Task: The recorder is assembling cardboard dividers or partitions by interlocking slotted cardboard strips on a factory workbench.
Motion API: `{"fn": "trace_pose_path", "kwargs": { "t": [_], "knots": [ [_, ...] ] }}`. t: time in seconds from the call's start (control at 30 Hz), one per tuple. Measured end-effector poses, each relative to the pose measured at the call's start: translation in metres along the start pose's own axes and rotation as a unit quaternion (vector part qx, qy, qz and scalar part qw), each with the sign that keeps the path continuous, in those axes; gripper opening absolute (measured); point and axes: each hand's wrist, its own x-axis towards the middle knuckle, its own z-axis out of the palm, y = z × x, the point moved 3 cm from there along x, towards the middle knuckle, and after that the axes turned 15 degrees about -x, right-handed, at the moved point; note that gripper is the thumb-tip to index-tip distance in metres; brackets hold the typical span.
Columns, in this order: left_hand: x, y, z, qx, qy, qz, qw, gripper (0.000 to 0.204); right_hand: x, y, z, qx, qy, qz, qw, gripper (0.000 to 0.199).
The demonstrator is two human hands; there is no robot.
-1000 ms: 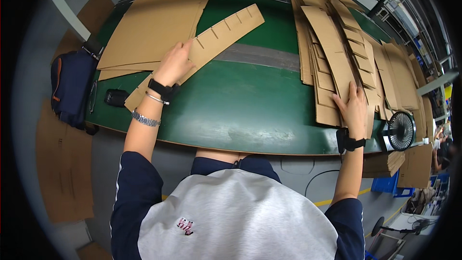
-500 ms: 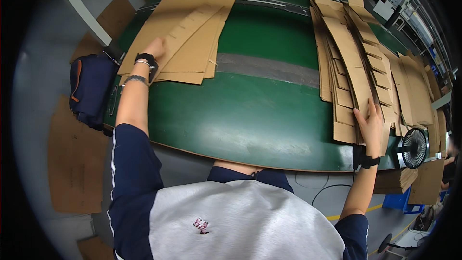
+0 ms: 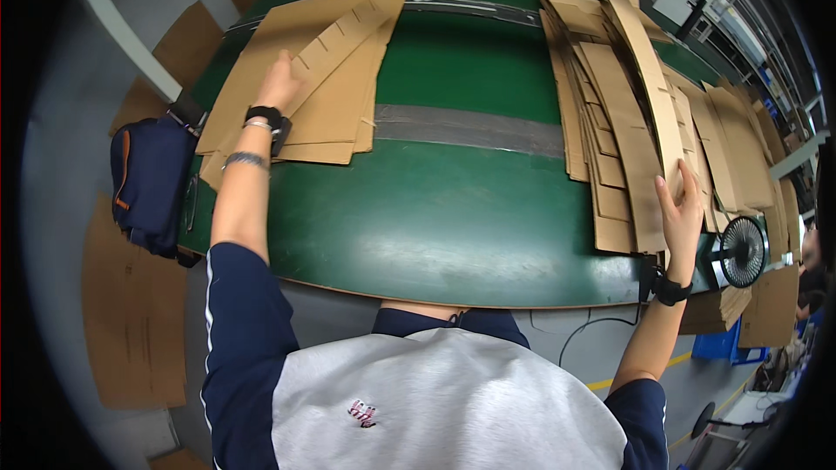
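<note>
The green desk (image 3: 453, 218) spreads across the view, its middle bare, which seems to leave room between the two cardboard groups. On its left lies a stack of wide cardboard sheets (image 3: 248, 52), probably kept flat as a base; on its right, a lengthwise pile of slotted cardboard strips (image 3: 605, 174), likely aligned for easy reach. Over that pile a long upper strip (image 3: 649, 70) points away and slightly left, bowed along its length; the right hand (image 3: 681, 204) grips its near end between thumb and fingers, apparently to steer it. Across the sheets, a notched strip (image 3: 335, 48) runs diagonally, far end rightward, slots along its upper-left edge. The left hand (image 3: 280, 87) curls at it; whether pinching or merely pressing, I cannot tell.
</note>
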Motion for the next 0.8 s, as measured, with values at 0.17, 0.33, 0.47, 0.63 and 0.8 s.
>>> {"fn": "trace_pose_path", "kwargs": {
  "t": [0.17, 0.33, 0.47, 0.63, 0.8],
  "knots": [
    [-0.074, 0.100, -0.024, -0.013, -0.071, 0.256, 0.964, 0.047, -0.017, -0.025, -0.005, 0.373, -0.138, 0.060, 0.916, 0.048],
    [-0.166, 0.159, -0.023, 0.023, -0.233, 0.230, 0.945, 0.047, -0.024, -0.101, 0.020, 0.577, -0.352, 0.061, 0.734, 0.050],
    [-0.162, 0.144, -0.004, 0.075, -0.224, 0.171, 0.956, 0.052, -0.021, -0.124, 0.041, 0.593, -0.400, 0.077, 0.695, 0.052],
    [-0.110, 0.162, 0.065, 0.002, -0.143, 0.241, 0.960, 0.076, -0.012, -0.142, 0.065, 0.611, -0.426, 0.106, 0.659, 0.049],
    [-0.086, 0.198, 0.120, 0.034, -0.246, 0.224, 0.942, 0.032, -0.009, -0.144, 0.077, 0.587, -0.429, 0.111, 0.678, 0.045]
  ]
}}
